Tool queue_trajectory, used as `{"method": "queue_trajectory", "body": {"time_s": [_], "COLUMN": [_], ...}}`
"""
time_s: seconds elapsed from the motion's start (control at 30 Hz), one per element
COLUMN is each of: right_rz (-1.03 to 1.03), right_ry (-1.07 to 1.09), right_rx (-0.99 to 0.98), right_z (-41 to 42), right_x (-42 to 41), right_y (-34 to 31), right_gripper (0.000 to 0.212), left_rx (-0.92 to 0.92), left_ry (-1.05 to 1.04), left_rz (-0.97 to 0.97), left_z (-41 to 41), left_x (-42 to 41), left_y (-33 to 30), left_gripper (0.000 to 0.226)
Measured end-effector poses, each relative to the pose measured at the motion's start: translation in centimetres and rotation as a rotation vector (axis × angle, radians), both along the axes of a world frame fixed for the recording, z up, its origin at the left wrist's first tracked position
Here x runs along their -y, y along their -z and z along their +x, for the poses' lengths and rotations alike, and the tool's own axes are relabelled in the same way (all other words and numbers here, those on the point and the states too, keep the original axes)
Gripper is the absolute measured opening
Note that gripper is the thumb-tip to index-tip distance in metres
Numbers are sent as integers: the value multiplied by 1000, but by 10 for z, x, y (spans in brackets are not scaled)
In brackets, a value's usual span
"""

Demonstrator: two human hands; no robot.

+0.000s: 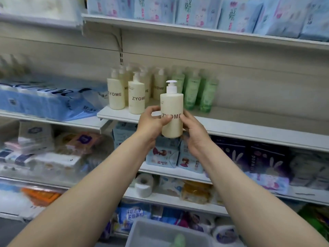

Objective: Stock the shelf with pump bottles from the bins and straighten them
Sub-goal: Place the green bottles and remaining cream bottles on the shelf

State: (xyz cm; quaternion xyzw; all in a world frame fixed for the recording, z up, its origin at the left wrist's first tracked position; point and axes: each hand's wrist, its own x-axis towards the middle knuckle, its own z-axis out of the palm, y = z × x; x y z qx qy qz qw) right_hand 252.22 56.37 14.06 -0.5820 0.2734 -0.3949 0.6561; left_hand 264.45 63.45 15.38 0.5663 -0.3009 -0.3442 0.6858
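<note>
A cream pump bottle [171, 107] marked ZYOME, with a white pump head, stands upright in the air just in front of the middle shelf [249, 130]. My left hand [153, 122] grips its lower left side, thumb across the label. My right hand [193, 132] cups its right side and base. On the shelf behind stand several more cream ZYOME bottles [136, 98] in a cluster, and to their right several green tubes [193, 91].
A grey bin [142, 234] sits at the bottom centre with a green item inside. Blue tissue packs [46, 100] fill the left shelf. Packaged goods crowd the shelves above and below. Bare shelf lies right of the green tubes.
</note>
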Motion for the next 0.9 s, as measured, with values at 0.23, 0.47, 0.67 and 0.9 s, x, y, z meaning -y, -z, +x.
{"method": "queue_trajectory", "body": {"time_s": [0.23,0.47,0.67,0.9], "right_rz": [99,165,255,233], "right_ry": [76,116,193,226], "right_rx": [-35,-29,63,83], "right_z": [56,94,99,105], "right_x": [64,116,125,120], "right_y": [-1,5,9,18], "right_gripper": [32,32,42,38], "left_rx": [122,227,313,191], "left_ry": [-57,-147,-247,-187], "left_rz": [-5,-29,-3,18], "left_z": [46,73,67,54], "left_x": [73,129,132,126], "left_y": [5,26,36,33], "left_gripper": [50,53,59,53]}}
